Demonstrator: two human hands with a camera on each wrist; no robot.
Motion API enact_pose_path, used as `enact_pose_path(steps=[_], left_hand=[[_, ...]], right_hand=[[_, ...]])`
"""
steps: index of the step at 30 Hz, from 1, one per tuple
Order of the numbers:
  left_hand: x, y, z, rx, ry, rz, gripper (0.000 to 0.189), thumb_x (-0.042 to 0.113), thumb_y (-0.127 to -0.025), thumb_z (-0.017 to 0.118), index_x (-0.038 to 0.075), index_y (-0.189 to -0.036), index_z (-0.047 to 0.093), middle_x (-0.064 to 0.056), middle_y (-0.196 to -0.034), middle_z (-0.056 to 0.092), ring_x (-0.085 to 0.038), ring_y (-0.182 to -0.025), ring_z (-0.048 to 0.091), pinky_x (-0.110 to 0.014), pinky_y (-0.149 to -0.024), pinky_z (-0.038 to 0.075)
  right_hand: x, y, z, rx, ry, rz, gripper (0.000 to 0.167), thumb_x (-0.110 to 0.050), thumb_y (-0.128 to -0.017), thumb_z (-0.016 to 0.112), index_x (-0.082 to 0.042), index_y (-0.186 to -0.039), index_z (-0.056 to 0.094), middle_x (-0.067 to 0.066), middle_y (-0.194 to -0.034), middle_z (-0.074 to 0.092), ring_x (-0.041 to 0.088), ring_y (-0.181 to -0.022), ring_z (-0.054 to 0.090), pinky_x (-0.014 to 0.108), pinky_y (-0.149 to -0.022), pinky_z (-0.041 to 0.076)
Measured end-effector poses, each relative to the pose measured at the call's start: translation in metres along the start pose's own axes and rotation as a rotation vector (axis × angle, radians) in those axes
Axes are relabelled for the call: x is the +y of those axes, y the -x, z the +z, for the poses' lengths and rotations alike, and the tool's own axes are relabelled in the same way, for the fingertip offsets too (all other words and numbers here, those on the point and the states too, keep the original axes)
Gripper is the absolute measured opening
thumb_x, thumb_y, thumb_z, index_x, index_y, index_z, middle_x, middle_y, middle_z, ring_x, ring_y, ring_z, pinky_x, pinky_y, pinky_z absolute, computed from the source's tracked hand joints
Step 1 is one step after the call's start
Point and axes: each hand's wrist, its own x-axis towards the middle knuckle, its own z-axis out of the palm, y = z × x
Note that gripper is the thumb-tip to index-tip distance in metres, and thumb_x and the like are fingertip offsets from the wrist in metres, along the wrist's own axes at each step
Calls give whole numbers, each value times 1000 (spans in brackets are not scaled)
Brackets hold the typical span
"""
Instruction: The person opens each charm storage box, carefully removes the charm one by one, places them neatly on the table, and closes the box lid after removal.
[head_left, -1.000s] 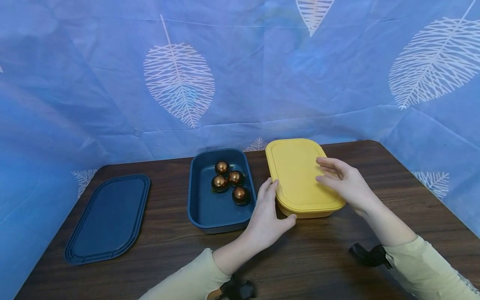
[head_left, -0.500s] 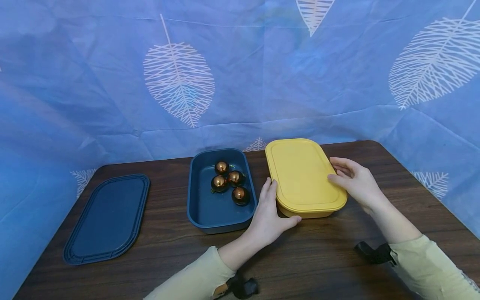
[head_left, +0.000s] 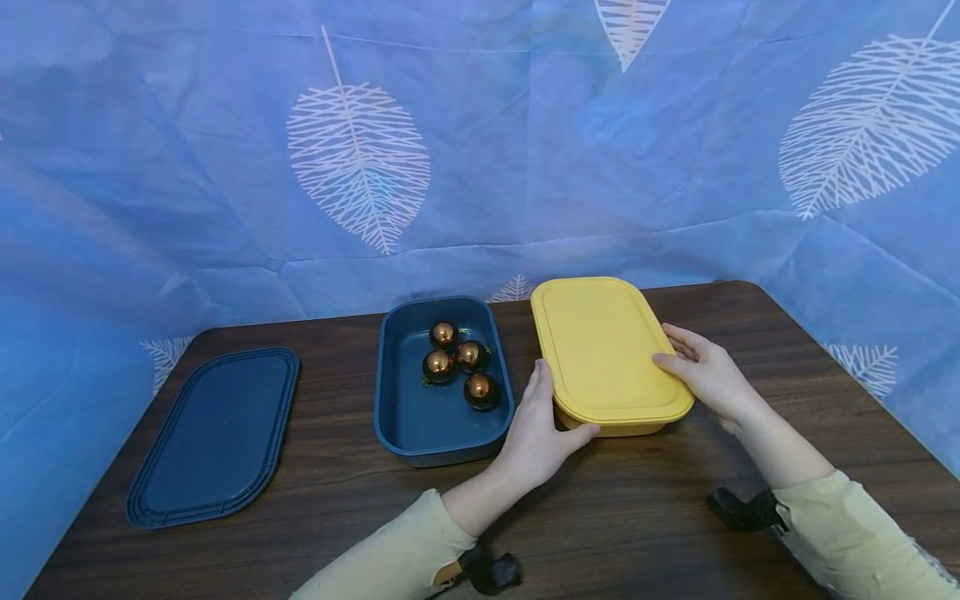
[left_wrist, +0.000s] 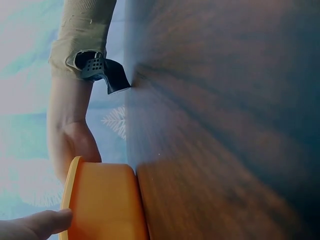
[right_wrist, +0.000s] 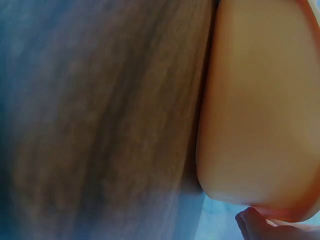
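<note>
A yellow food container (head_left: 613,430) with its yellow lid (head_left: 600,350) on top stands on the table in the head view. My left hand (head_left: 534,446) lies at its near left corner. Straight fingers run along the left side, and the thumb (left_wrist: 56,220) touches the lid's rim in the left wrist view. At the right edge, my right hand (head_left: 708,375) pinches the lid's rim, thumb on top and fingers down the side. In the right wrist view, fingertips (right_wrist: 250,220) show at the far end of the container's wall.
Just left of the yellow container stands an uncovered blue container (head_left: 420,429) with several shiny brown ball ornaments (head_left: 439,367) inside. A blue lid (head_left: 221,433) lies flat at the left of the dark wooden table (head_left: 337,492). A blue leaf-print cloth (head_left: 480,167) hangs behind.
My right hand has moved from above the lid to its right edge, where it now takes hold of the rim. My left hand has shifted slightly right. The containers stay put.
</note>
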Motion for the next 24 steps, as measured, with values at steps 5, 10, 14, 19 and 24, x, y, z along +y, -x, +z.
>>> enact_pose_path(steps=[5, 10, 14, 19, 24], left_hand=[[0, 0, 0, -2, 1, 13, 99, 30, -84, 75, -1, -151, 11, -14, -157, 9, -23, -142, 15, -39, -111, 24], [1, 0, 0, 4, 5, 19, 98, 30, -83, 76, 0, -151, 12, -14, -157, 10, -23, -142, 15, -38, -110, 25], [1, 0, 0, 10, 0, 19, 98, 29, -83, 77, 0, -151, 13, -13, -157, 10, -23, -142, 16, -38, -110, 25], [2, 0, 0, 8, 7, 17, 98, 28, -83, 77, 1, -152, 12, -11, -157, 8, -23, -142, 15, -38, -110, 26], [3, 1, -1, 11, 2, 16, 98, 29, -82, 77, 3, -152, 13, -10, -157, 9, -23, -141, 16, -38, -110, 27]], right_hand=[[-2, 2, 1, -13, 7, -7, 68, -29, -103, 44, -1, -153, 7, 29, -153, 15, 42, -131, 33, 17, -77, 49], [-2, 3, 1, -15, 21, -19, 65, -28, -104, 41, -2, -153, 6, 29, -152, 15, 42, -130, 36, 18, -78, 50], [-3, 2, 1, -4, 26, -33, 63, -26, -104, 40, -2, -152, 7, 29, -151, 17, 41, -129, 37, 18, -78, 50], [-6, 2, 0, 18, 13, -41, 62, -25, -104, 40, -4, -153, 8, 28, -151, 19, 39, -128, 37, 18, -77, 51], [-10, 4, 0, 31, 19, -43, 62, -25, -104, 40, -5, -153, 8, 27, -152, 19, 39, -129, 37, 16, -76, 50]])
